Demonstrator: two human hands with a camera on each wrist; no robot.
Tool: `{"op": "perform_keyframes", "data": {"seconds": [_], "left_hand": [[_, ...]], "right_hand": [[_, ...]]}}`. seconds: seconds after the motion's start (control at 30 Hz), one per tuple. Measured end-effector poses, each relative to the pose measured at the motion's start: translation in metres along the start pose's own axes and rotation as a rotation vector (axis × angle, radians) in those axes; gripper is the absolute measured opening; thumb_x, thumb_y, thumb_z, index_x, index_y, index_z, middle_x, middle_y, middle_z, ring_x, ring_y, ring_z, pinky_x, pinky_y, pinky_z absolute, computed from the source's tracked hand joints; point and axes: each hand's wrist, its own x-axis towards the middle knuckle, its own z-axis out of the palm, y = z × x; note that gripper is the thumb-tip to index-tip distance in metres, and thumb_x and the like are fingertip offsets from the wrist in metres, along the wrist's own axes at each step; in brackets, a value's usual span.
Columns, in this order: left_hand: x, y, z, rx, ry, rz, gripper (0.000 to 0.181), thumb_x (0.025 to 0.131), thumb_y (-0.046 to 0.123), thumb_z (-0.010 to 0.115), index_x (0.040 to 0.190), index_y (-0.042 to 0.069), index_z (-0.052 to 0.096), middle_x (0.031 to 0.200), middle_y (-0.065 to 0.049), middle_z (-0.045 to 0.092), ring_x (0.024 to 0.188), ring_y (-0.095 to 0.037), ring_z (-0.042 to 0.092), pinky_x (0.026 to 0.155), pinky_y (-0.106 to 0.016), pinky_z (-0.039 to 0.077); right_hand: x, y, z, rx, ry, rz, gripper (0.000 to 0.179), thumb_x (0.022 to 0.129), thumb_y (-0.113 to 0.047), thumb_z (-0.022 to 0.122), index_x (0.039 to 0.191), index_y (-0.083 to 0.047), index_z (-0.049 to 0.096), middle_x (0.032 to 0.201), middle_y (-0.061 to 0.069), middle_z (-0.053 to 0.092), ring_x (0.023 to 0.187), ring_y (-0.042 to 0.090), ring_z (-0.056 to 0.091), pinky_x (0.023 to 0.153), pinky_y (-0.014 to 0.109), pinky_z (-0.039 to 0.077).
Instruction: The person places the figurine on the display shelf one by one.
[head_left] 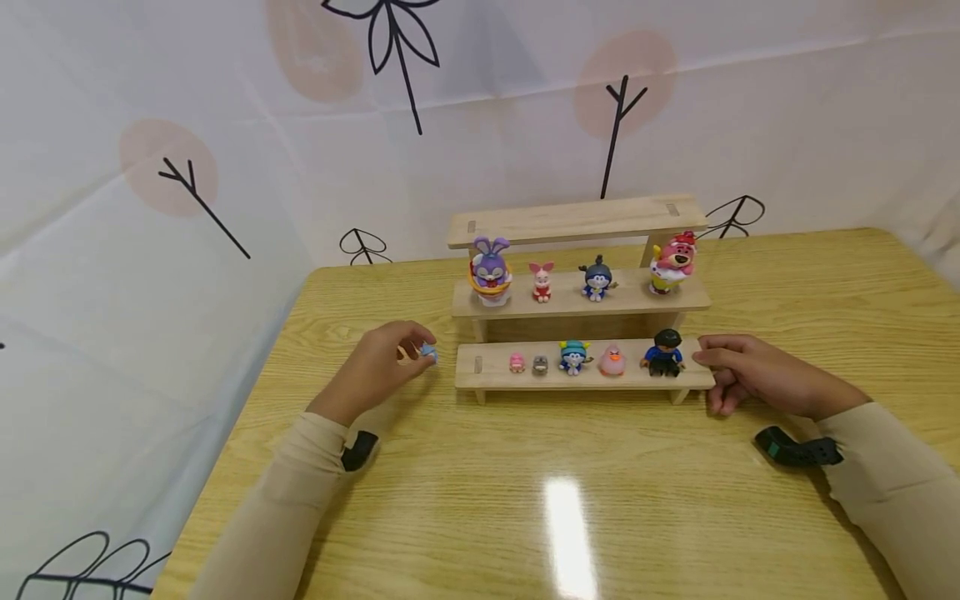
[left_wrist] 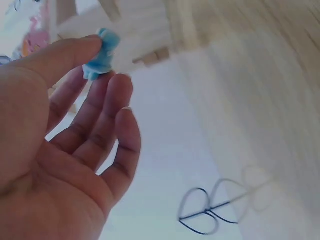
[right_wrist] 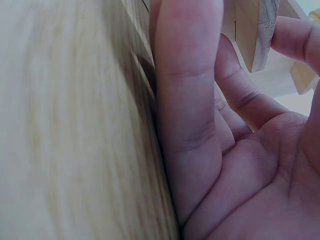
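Note:
My left hand (head_left: 386, 367) pinches a small light-blue figurine (left_wrist: 103, 55) between thumb and fingers, just left of the stepped wooden display shelf (head_left: 480, 379). My right hand (head_left: 757, 375) holds the right end of the shelf's lowest step, thumb at the top edge and fingers below. Along that step stand a small pink figurine (head_left: 517, 362), a small grey one (head_left: 540, 365), a figurine with a teal hat (head_left: 573, 357), a pink duck (head_left: 612, 361) and a toy man in blue (head_left: 664, 353).
On the middle step are a purple rabbit figurine (head_left: 491, 271), a piglet figurine (head_left: 542, 282), a dark-blue-hooded figurine (head_left: 597, 279) and a pink bear figurine (head_left: 672, 262). The top step (head_left: 577, 218) is bare wood. Behind the table (head_left: 420, 500) hangs a patterned white cloth (head_left: 495, 158).

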Motion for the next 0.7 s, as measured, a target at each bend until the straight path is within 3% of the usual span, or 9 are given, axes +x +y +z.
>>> {"op": "perform_keyframes", "data": {"seconds": [0.27,0.5,0.7], "left_hand": [[-0.001,0.037,0.01,0.086,0.109,0.226,0.017,0.093,0.017,0.073,0.109,0.012,0.069,0.101,0.0,0.066,0.09,-0.014,0.063,0.076,-0.031,0.055],[0.008,0.054,0.029,0.091,0.087,0.279,0.02,0.093,0.018,0.073,0.111,0.011,0.068,0.108,-0.002,0.065,0.092,-0.011,0.066,0.076,-0.025,0.056],[0.015,0.058,0.04,0.155,0.077,0.319,0.02,0.094,0.018,0.072,0.111,0.011,0.066,0.104,-0.001,0.062,0.078,-0.007,0.059,0.066,-0.016,0.051]], "right_hand": [[0.001,0.001,-0.002,-0.003,-0.006,-0.013,0.074,0.111,-0.029,0.031,0.152,0.012,-0.015,0.074,0.006,0.069,0.067,0.016,0.068,0.066,0.037,0.06],[0.001,0.001,0.0,0.002,-0.005,0.001,0.075,0.111,-0.03,0.031,0.152,0.012,-0.016,0.073,0.005,0.068,0.067,0.016,0.068,0.066,0.036,0.059],[0.001,0.002,-0.001,0.001,0.004,0.005,0.075,0.111,-0.03,0.031,0.152,0.012,-0.015,0.074,0.006,0.069,0.067,0.016,0.067,0.066,0.036,0.059]]}}
